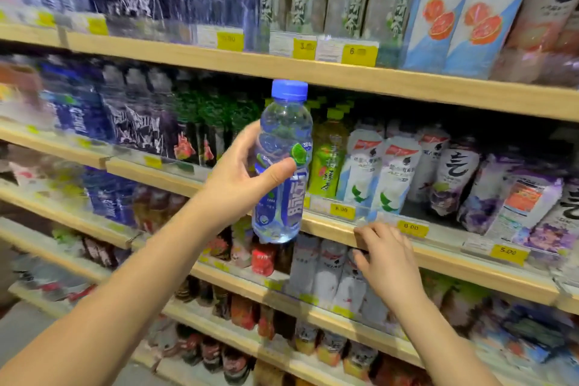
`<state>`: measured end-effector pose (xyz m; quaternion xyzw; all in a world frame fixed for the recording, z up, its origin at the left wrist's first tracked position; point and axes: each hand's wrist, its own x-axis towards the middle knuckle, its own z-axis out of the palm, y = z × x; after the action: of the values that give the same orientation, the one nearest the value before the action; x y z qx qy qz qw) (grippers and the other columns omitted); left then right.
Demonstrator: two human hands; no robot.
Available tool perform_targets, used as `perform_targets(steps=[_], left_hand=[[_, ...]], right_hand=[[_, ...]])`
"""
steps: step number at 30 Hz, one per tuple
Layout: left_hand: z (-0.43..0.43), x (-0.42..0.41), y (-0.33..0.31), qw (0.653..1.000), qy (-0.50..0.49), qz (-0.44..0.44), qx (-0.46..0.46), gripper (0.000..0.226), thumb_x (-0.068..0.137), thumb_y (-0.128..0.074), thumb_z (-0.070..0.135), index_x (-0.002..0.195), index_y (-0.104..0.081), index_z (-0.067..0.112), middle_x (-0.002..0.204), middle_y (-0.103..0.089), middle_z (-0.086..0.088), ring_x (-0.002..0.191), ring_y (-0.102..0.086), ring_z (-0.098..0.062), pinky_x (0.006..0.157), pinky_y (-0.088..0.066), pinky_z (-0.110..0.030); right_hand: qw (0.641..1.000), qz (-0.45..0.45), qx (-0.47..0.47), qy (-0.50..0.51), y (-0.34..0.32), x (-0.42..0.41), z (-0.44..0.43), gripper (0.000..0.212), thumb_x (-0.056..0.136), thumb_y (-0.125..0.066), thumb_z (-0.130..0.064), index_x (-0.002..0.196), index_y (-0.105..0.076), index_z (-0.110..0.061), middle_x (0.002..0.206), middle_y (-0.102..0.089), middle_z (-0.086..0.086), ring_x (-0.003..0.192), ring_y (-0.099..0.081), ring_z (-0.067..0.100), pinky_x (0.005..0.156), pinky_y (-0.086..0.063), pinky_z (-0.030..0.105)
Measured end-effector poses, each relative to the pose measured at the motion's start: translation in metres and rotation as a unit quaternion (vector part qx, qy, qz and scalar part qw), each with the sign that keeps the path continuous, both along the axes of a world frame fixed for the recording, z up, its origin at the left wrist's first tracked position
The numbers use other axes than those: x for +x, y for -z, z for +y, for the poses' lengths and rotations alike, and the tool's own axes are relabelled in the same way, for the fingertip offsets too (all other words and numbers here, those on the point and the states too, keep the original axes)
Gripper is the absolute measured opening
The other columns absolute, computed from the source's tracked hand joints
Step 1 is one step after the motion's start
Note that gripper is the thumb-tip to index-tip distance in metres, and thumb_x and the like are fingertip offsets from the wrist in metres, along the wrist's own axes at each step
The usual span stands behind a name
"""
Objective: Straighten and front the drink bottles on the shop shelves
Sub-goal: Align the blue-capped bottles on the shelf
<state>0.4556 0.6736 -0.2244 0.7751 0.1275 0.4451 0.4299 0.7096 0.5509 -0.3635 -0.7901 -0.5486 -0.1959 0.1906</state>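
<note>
My left hand point(242, 177) grips a clear blue drink bottle point(283, 135) with a blue cap and a lime on its label. The bottle is upright in the air in front of the middle shelf point(438, 255). Behind it stand green tea bottles point(329, 163) and white-labelled bottles point(376, 172) in rows. My right hand point(387, 262) hangs lower and to the right, fingers loosely bent, fingertips at the front edge of that shelf, holding nothing.
Wooden shelves run across the whole view, packed with drink bottles. The upper shelf point(344, 75) carries yellow price tags point(358, 55). Purple-labelled bottles point(529, 213) lean at the right of the middle shelf. Red-labelled bottles point(263, 258) fill the shelf below.
</note>
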Motion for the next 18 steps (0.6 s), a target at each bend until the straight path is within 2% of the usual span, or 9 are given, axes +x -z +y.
perform_targets(steps=[6, 9, 11, 15, 18], left_hand=[[0.049, -0.052, 0.000, 1.000, 0.007, 0.010, -0.020, 0.055, 0.094, -0.067, 0.037, 0.144, -0.043, 0.033, 0.135, -0.060, 0.011, 0.124, -0.059, -0.010, 0.102, -0.050, -0.045], [0.073, -0.070, 0.007, 1.000, -0.003, 0.012, -0.023, 0.057, 0.092, -0.067, 0.046, 0.143, -0.044, 0.039, 0.136, -0.059, 0.014, 0.125, -0.058, -0.009, 0.100, -0.050, -0.046], [0.089, -0.079, 0.013, 1.000, -0.011, 0.016, -0.023, 0.060, 0.089, -0.068, 0.052, 0.143, -0.043, 0.043, 0.137, -0.058, 0.014, 0.126, -0.058, -0.010, 0.099, -0.050, -0.046], [0.119, -0.093, 0.023, 0.999, -0.017, 0.018, -0.032, 0.059, 0.088, -0.068, 0.055, 0.141, -0.044, 0.046, 0.136, -0.059, 0.013, 0.125, -0.059, -0.010, 0.096, -0.052, -0.036], [0.142, -0.102, 0.031, 0.998, -0.038, 0.023, -0.050, 0.060, 0.085, -0.069, 0.058, 0.139, -0.045, 0.046, 0.134, -0.061, 0.013, 0.123, -0.060, -0.011, 0.095, -0.051, -0.041]], right_hand=[[1.000, 0.005, -0.020, -0.007, -0.002, -0.043, 0.050, 0.037, 0.084, -0.078, -0.025, 0.119, -0.068, -0.018, 0.117, -0.063, 0.000, 0.109, -0.056, 0.028, 0.089, -0.044, 0.042], [0.999, 0.010, -0.027, -0.018, -0.003, -0.061, 0.075, 0.039, 0.085, -0.078, -0.026, 0.122, -0.068, -0.018, 0.116, -0.063, 0.000, 0.108, -0.055, 0.029, 0.087, -0.043, 0.042], [0.999, 0.007, -0.025, -0.036, -0.002, -0.072, 0.091, 0.037, 0.086, -0.077, -0.025, 0.121, -0.068, -0.018, 0.116, -0.064, 0.001, 0.109, -0.056, 0.029, 0.086, -0.044, 0.042], [0.996, -0.004, -0.008, -0.093, 0.004, -0.093, 0.128, 0.036, 0.083, -0.081, -0.023, 0.117, -0.069, -0.017, 0.115, -0.065, 0.001, 0.107, -0.059, 0.030, 0.084, -0.047, 0.042], [0.992, -0.016, 0.000, -0.128, 0.005, -0.111, 0.155, 0.036, 0.081, -0.083, -0.024, 0.113, -0.069, -0.016, 0.114, -0.065, 0.001, 0.104, -0.059, 0.029, 0.082, -0.048, 0.041]])
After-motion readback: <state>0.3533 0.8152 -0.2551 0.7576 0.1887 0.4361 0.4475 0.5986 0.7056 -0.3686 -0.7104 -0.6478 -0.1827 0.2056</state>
